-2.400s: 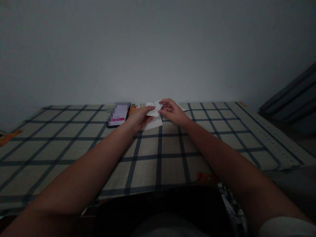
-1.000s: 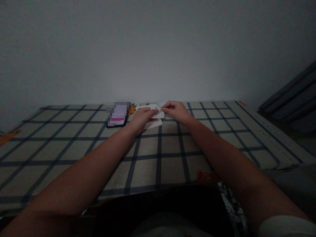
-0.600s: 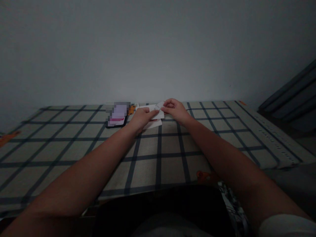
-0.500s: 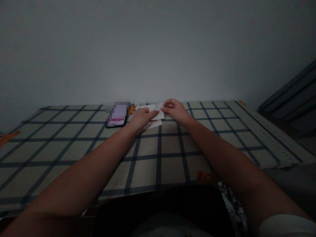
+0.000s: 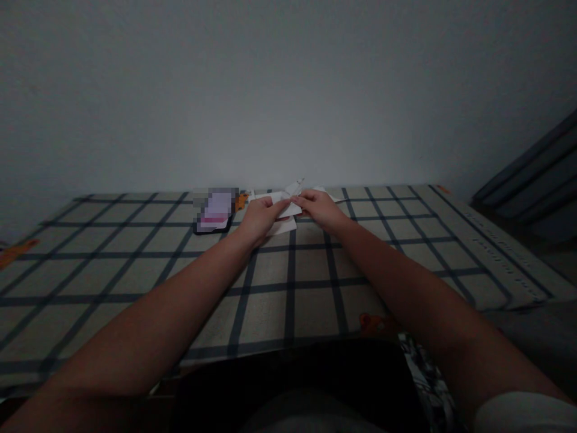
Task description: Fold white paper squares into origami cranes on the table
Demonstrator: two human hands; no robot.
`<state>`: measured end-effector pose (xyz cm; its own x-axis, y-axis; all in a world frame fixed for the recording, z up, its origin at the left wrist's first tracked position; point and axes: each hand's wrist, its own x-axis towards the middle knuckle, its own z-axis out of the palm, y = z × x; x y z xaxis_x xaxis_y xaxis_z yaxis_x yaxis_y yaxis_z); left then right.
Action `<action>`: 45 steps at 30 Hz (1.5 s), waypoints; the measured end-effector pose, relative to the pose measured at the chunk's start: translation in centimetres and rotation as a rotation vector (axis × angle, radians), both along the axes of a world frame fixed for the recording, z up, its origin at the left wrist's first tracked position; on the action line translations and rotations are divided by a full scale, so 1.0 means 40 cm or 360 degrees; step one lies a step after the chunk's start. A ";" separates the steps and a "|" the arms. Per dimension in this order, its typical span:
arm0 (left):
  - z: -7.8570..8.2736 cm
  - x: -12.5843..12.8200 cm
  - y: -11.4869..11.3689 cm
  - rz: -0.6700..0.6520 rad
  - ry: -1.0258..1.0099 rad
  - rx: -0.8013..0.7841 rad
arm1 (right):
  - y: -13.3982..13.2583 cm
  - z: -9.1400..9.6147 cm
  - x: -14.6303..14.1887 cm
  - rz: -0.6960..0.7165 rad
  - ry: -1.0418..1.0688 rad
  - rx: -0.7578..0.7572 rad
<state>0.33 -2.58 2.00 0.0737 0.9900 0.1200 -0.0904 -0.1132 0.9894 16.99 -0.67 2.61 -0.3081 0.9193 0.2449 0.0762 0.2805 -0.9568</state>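
Note:
A folded white paper (image 5: 292,208) is held between both hands near the far edge of the table. My left hand (image 5: 260,218) is closed on its left side, with the thumb pressed on top. My right hand (image 5: 318,206) pinches its right side, fingertips close to the left thumb. A pointed flap of the paper sticks up and to the right behind the fingers. Beneath it lies another pale sheet (image 5: 283,227), partly covered by my left hand. More white paper shows behind my right hand. The finer folds are too dim and small to make out.
A phone (image 5: 215,210) with a lit, blurred screen lies left of my hands. The checked cloth (image 5: 311,300) covers the table, which meets a grey wall (image 5: 288,96) at the back. Dark slanted panels (image 5: 536,180) stand at the far right.
My right hand has shifted slightly down and its fingers have closed in toward the left thumb. The paper flap now stands up higher, and more paper shows behind my right hand.

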 end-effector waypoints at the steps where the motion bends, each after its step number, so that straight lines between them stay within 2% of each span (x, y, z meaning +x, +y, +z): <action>1: 0.003 0.000 -0.003 -0.0015 0.0015 -0.0006 | -0.001 0.001 0.002 -0.0042 -0.0087 0.0051; 4: 0.010 -0.007 -0.007 0.0030 0.0189 0.0006 | -0.002 0.003 0.009 -0.0149 -0.0190 0.0139; 8: 0.011 -0.020 0.000 0.0015 0.0404 -0.0020 | 0.006 0.005 0.020 -0.0155 -0.0250 0.0234; 18: 0.014 -0.019 0.002 -0.0196 0.0232 -0.0168 | 0.022 -0.004 0.036 -0.0094 -0.0258 0.0207; 23: 0.009 -0.022 0.008 -0.0191 0.0291 -0.0139 | 0.030 -0.011 0.039 -0.0122 -0.0295 0.0212; 27: 0.016 -0.018 -0.001 -0.0258 0.0213 -0.0171 | 0.030 -0.008 0.040 -0.0128 -0.0311 0.0238; 33: 0.013 -0.021 -0.003 -0.0176 0.0405 -0.0277 | 0.027 0.001 0.042 -0.0161 -0.0309 0.0231; 38: 0.009 -0.024 0.002 -0.0292 0.0275 -0.0304 | 0.028 0.004 0.052 -0.0144 -0.0328 0.0241; 45: 0.033 -0.009 -0.026 -0.0225 0.0312 -0.0333 | 0.028 0.007 0.056 -0.0110 -0.0288 0.0199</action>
